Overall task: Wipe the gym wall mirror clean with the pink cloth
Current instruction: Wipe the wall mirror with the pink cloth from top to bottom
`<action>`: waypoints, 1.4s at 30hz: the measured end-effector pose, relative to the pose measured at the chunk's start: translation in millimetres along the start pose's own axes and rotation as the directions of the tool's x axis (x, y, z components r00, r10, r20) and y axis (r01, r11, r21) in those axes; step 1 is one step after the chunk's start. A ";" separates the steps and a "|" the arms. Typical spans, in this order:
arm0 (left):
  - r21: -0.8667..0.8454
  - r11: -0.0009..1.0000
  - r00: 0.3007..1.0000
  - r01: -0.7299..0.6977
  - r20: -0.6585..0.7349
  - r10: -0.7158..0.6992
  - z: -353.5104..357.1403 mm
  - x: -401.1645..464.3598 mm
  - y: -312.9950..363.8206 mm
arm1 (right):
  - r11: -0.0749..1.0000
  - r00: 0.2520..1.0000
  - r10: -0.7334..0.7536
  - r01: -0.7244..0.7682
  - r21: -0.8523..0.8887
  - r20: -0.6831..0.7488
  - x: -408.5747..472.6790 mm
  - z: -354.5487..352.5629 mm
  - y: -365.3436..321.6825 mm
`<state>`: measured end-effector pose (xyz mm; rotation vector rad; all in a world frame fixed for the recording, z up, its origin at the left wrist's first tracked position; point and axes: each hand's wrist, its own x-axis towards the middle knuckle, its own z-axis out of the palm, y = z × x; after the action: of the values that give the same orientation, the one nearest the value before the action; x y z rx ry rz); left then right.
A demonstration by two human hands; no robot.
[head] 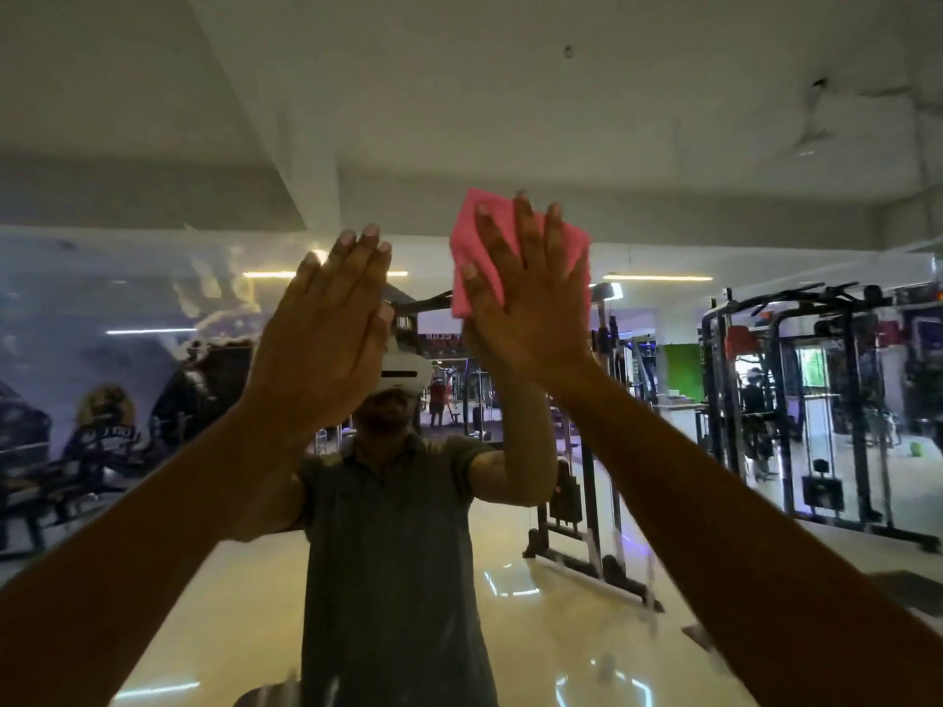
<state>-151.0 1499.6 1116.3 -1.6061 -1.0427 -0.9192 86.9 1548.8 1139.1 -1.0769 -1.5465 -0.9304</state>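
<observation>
R hand (515,298) flat, pressing pink cloth (474,232) on mirror (127,308); L hand (326,318) spread, bare

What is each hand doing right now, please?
Left hand: open, fingers straight, flat toward the mirror, holding nothing.
Right hand: open, straight fingers pressing the pink cloth against the mirror.

— Item one?
— Pink cloth (515,257): small, folded to a rough rectangle, creased, spread flat against the glass at about one o'clock from frame centre.
— Item two?
— Wall mirror (153,380): large, upright; streaks and smears toward ten o'clock; top edge meets the white wall above.
</observation>
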 end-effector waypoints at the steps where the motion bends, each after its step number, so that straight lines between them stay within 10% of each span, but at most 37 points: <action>1: -0.018 0.999 0.999 0.035 -0.016 -0.035 2.7 1.8 7.0 | 1.000 1.000 -0.012 0.011 -0.011 -0.008 1.0 -0.5 -11.2; 6: 0.006 0.997 0.995 0.071 -0.073 -0.070 9.0 -4.4 16.0 | 0.933 0.932 -0.361 0.360 0.012 0.021 -86.4 17.0 22.6; 14: -0.021 0.992 0.992 0.125 -0.027 -0.126 4.0 -12.1 34.9 | 0.985 0.988 -0.153 0.155 0.069 -0.033 -69.2 25.5 27.5; 23: 0.056 0.997 0.999 0.048 -0.016 -0.047 -2.4 -39.1 9.8 | 0.957 0.961 -0.276 0.276 0.093 -0.012 -89.2 31.3 35.5; 27: 0.068 0.997 1.000 -0.020 0.011 0.020 -9.6 -43.8 -10.5 | 0.990 0.997 -0.072 0.075 0.118 -0.034 -41.5 27.3 -11.5; 34: 0.123 0.984 0.992 0.128 -0.029 -0.125 -43.2 -62.0 -90.6 | 0.944 0.947 -0.321 0.322 0.070 -0.031 -71.8 32.5 -55.3; 39: 0.035 0.999 1.000 0.018 0.006 -0.018 -61.8 -72.3 -144.1 | 0.999 0.998 0.036 -0.034 0.043 -0.053 -9.9 18.6 -97.4; 42: -0.009 0.994 0.992 0.107 -0.062 -0.108 -63.5 -68.9 -157.2 | 0.994 0.994 -0.107 0.107 0.005 -0.030 -3.4 21.0 -184.3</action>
<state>-327.0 1449.3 1118.6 -1.5280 -1.0920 -1.0393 -93.9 1510.7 1122.4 -0.9791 -1.5946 -1.0083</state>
